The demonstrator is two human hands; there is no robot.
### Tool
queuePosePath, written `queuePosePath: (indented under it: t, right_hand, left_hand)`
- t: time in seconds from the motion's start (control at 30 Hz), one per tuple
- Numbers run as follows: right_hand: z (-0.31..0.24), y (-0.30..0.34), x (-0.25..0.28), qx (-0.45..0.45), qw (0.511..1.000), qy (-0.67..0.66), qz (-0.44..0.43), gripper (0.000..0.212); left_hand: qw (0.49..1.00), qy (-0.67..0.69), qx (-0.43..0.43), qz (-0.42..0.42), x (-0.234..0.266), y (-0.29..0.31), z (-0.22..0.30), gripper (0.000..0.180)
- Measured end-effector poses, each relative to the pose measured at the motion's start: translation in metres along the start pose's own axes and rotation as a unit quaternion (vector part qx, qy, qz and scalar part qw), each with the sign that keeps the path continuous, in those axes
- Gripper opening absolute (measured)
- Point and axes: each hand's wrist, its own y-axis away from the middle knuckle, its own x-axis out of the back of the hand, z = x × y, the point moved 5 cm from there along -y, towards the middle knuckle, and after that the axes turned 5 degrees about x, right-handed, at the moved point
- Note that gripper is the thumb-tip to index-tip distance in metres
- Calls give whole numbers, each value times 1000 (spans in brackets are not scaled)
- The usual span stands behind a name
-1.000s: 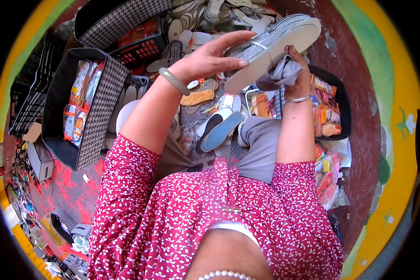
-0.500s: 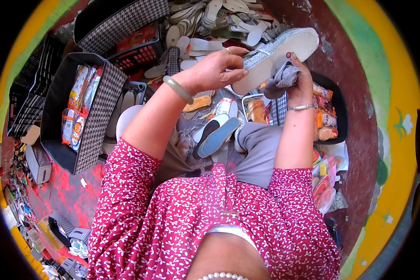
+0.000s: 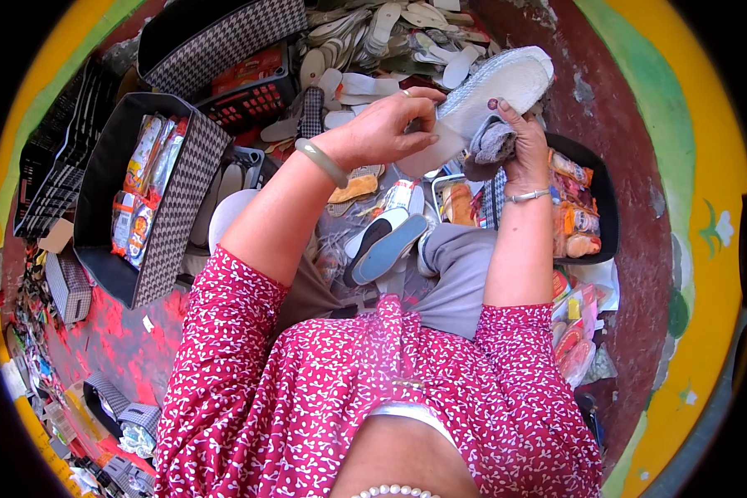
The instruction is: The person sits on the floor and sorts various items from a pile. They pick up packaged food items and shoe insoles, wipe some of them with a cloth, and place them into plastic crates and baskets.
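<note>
A white shoe sole (image 3: 502,79) with a silvery woven edge is held up, its long end pointing away to the upper right. My right hand (image 3: 524,149) grips it from the right, thumb on its pale face near a small dark red spot. A bunched grey cloth (image 3: 494,141) is caught in the same hand. My left hand (image 3: 390,129), with a ring and a pale bangle, has its fingers curled closed at the sole's near end. What they pinch is hidden. A paler flap of the sole (image 3: 433,156) shows below those fingers.
Below my hands lie blue-grey and white soles (image 3: 390,249). Many loose insoles (image 3: 365,37) are piled at the far side. Houndstooth bins with packets stand at left (image 3: 178,199) and right (image 3: 602,207). A black basket (image 3: 253,95) sits at the far left.
The sole has shifted slightly left and turned, its near end now looking bent. The white strand across it no longer shows. My right hand moved a little left and down with the cloth.
</note>
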Motion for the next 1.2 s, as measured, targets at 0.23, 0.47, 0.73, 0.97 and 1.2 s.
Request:
queuePosePath:
  t: [0.23, 0.47, 0.73, 0.97, 1.2]
  right_hand:
    - [2, -1, 0, -8, 1000, 7, -8, 39]
    - [12, -4, 10, -49, 998, -44, 11, 37]
    - [43, -6, 14, -188, 977, -90, 52, 21]
    - [42, -17, 19, -92, 992, -47, 78, 22]
    - [36, -8, -2, -56, 992, -8, 115, 24]
  left_hand:
    - [995, -26, -15, 90, 5, -1, 16, 32]
    - [997, -56, -16, 54, 10, 0, 13, 23]
    - [995, -64, -72, 15, 5, -1, 14, 16]
    - [975, -189, -15, 120, 3, 7, 12, 18]
    - [952, -273, -1, 140, -20, 6, 5, 20]
